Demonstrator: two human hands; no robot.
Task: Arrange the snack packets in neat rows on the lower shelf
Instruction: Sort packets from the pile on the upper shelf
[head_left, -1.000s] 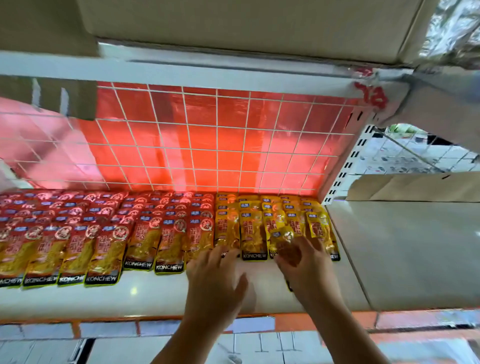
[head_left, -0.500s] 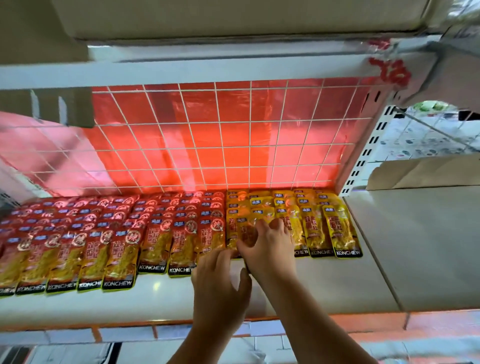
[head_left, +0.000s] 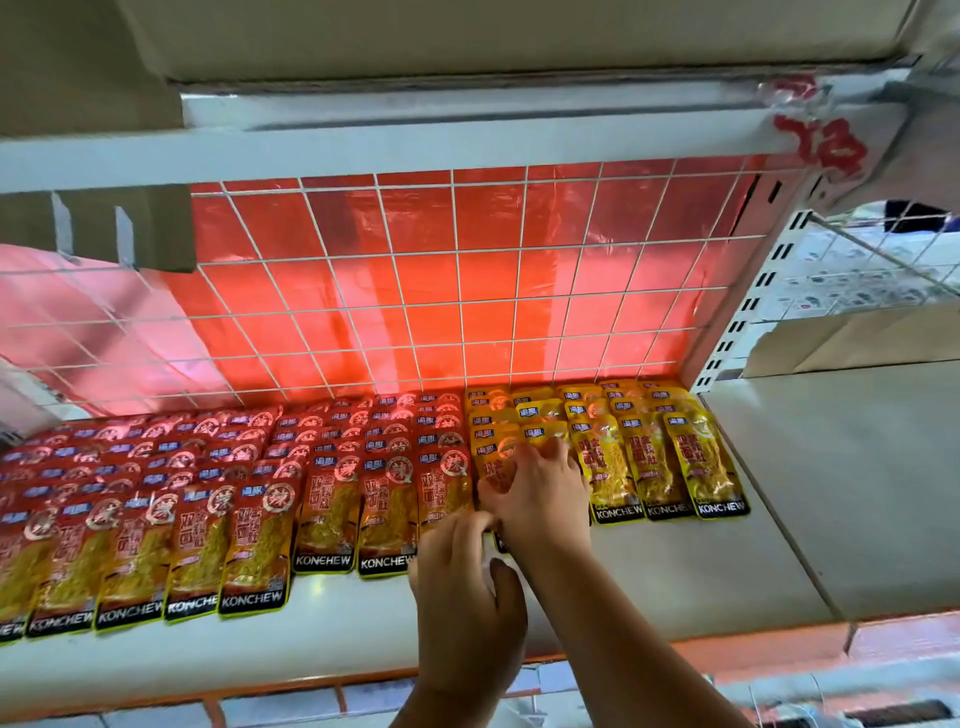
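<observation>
shelf (head_left: 675, 566): lower white shelf, runs across bottom half of frame, bare strip along front edge
red packets (head_left: 260, 525): left and centre, overlapping rows running to the back, front ones read KONCHEW
yellow packets (head_left: 654, 467): right of centre, just beside the red block, same overlapping rows
right hand (head_left: 543, 499): centre of frame, fingers spread and lying flat on the leftmost yellow columns, looks like pressing or sliding, not gripping
left hand (head_left: 467, 592): below the right hand, back to camera, fingertips at the seam between red and yellow; pinching a packet or only touching, cannot tell
done: most of shelf filled, three right yellow columns look square, red fronts line up in two steps
left: judging by the hands, left yellow columns being straightened; red front line uneven, left group sits nearer the front edge than the centre group
hidden: front yellow packets under the right hand, only a dark bottom edge shows
cut off: red rows run out of frame at left
blurred: back rows, print unreadable
wire grid (head_left: 467, 291): behind the packets, red backing
</observation>
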